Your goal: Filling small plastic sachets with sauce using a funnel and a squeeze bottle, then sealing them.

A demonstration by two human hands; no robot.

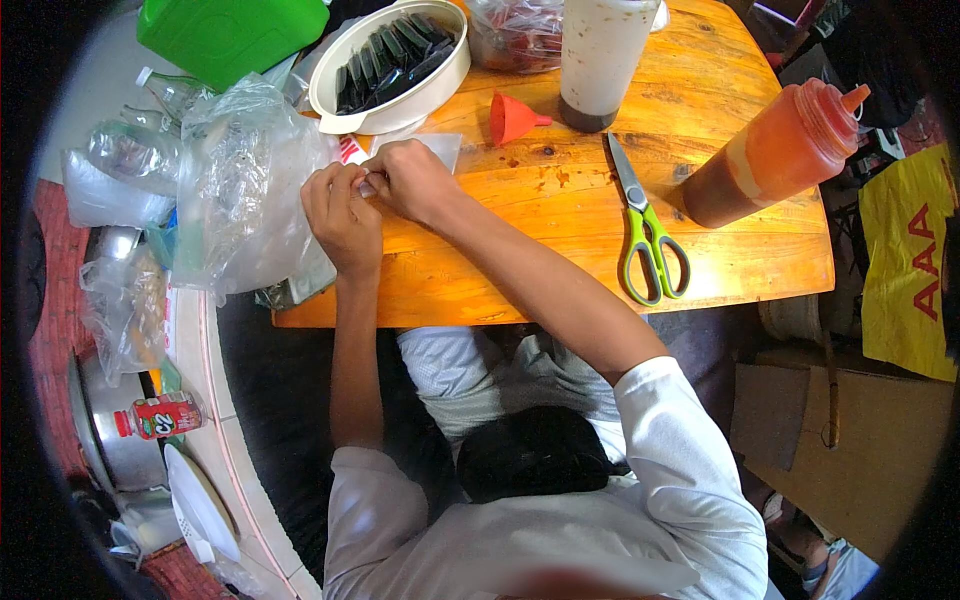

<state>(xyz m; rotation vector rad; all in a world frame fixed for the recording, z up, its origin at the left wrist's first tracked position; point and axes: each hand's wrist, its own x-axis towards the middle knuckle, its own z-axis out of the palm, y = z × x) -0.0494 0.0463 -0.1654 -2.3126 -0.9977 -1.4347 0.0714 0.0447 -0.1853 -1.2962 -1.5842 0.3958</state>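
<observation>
My left hand and my right hand meet over the left part of the wooden table, their fingertips pinching a small piece of clear plastic between them. Most of that piece is hidden by the fingers. Flat clear plastic lies just behind my right hand. Beside my left hand is a large clear plastic bag. A red funnel lies on its side behind my right forearm. Green-handled scissors lie farther right, their blades closed and pointing away from me.
An oval cream dish holds several dark-filled packets. A white squeeze bottle and an orange squeeze bottle with dark liquid stand at the back and right. A green container and plastic bottles are at the left.
</observation>
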